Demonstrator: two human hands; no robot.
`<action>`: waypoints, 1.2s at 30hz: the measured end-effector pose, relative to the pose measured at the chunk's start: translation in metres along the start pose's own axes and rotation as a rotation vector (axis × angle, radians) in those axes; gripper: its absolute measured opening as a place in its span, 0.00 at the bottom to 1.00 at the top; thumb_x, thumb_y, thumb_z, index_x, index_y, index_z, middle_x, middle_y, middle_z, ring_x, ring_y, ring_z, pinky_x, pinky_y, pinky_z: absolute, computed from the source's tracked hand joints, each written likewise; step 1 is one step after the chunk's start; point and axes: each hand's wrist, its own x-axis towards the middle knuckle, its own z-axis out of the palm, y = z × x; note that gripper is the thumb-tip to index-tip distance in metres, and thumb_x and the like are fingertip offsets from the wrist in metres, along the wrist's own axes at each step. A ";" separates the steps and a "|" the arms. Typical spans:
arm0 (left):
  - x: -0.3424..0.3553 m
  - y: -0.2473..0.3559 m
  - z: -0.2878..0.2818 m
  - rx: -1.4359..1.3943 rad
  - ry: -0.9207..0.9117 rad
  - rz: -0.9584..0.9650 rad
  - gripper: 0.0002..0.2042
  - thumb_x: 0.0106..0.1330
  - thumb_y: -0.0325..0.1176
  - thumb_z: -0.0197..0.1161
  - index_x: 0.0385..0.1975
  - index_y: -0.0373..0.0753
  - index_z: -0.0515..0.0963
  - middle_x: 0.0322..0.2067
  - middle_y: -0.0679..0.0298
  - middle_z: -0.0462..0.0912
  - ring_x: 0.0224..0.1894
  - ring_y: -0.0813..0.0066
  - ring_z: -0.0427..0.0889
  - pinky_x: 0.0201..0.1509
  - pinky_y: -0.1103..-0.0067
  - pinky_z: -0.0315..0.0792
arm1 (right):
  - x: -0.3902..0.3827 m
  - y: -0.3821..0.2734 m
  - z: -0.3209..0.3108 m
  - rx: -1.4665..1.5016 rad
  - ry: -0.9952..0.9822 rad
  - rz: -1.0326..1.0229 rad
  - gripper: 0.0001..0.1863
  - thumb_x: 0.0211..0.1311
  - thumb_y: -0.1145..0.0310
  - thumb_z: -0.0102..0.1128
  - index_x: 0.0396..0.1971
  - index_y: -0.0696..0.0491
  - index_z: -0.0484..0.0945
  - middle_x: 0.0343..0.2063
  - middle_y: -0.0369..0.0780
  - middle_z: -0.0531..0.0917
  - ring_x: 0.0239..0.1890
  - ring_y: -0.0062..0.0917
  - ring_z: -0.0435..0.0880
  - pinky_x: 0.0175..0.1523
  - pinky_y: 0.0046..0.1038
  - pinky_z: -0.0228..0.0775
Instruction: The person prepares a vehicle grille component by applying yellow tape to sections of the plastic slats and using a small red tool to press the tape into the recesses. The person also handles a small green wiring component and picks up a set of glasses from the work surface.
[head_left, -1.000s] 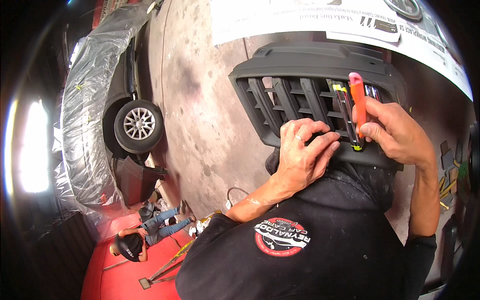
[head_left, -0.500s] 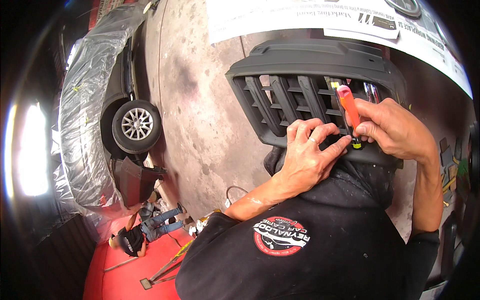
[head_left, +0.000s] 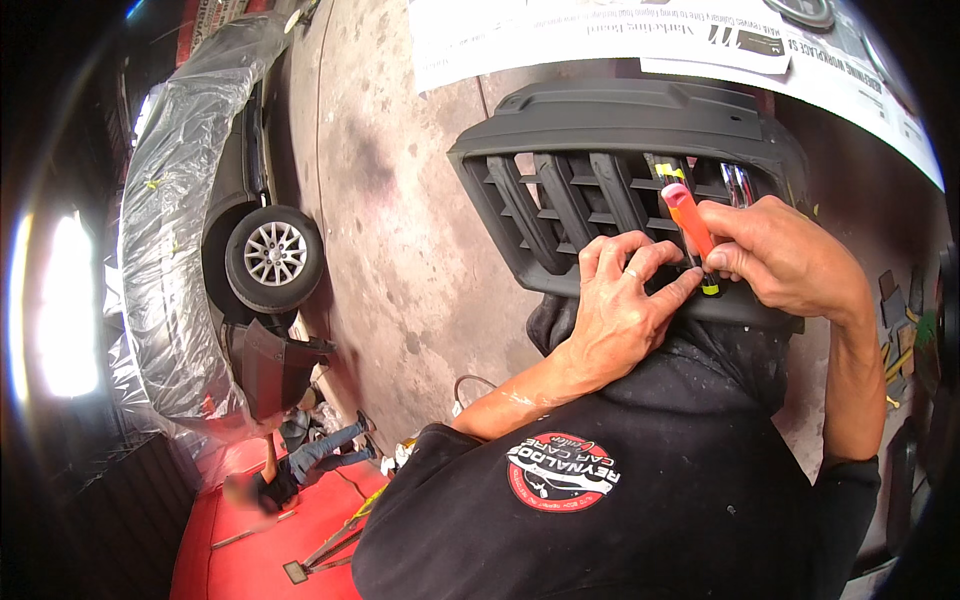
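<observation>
A dark grey car grille (head_left: 620, 105) with slanted slats leans against my lap. My left hand (head_left: 622, 305) is closed over its near edge, fingers bent onto the slats. The left thumb reaches to a slat with a glossy black strip (head_left: 683, 240), which has yellow-green tape (head_left: 710, 290) at its near end and more at its far end. A slim orange-handled tool (head_left: 688, 213), in shape like a cutter knife, is pinched in my right hand (head_left: 785, 255). Its working tip is hidden at the strip. Another slat to the right has a shiny, reflective face (head_left: 736, 185).
White printed sheets (head_left: 560, 45) cover the surface beyond the grille. At left stands a car under clear plastic film (head_left: 175, 240), with its wheel (head_left: 275, 258) showing. Another person (head_left: 285, 480) is on the red floor (head_left: 240, 560) at lower left. Scattered pieces (head_left: 900, 340) lie at right.
My right hand has shifted slightly, and the orange tool's top end has moved a little left and toward me. More far-end yellow-green tape shows. The other person has bent lower.
</observation>
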 end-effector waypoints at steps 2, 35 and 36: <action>0.001 0.001 -0.001 0.000 -0.007 0.003 0.21 0.47 0.30 0.72 0.45 0.53 0.85 0.50 0.69 0.77 0.52 0.63 0.71 0.56 0.59 0.60 | 0.000 0.002 0.000 -0.019 -0.005 -0.009 0.06 0.65 0.71 0.55 0.39 0.56 0.73 0.20 0.51 0.75 0.27 0.50 0.77 0.33 0.42 0.64; 0.003 0.001 0.006 0.002 -0.003 -0.006 0.22 0.49 0.31 0.74 0.47 0.55 0.84 0.49 0.66 0.78 0.52 0.59 0.72 0.54 0.59 0.60 | -0.001 -0.001 0.001 -0.127 -0.069 -0.028 0.06 0.67 0.71 0.54 0.40 0.56 0.72 0.20 0.53 0.77 0.28 0.53 0.78 0.34 0.45 0.63; 0.003 0.001 0.006 0.002 0.001 -0.007 0.22 0.49 0.31 0.74 0.47 0.55 0.84 0.48 0.65 0.78 0.52 0.59 0.72 0.54 0.59 0.60 | -0.001 0.000 0.002 -0.127 -0.066 -0.027 0.06 0.67 0.71 0.54 0.40 0.56 0.72 0.20 0.53 0.77 0.28 0.53 0.78 0.34 0.45 0.63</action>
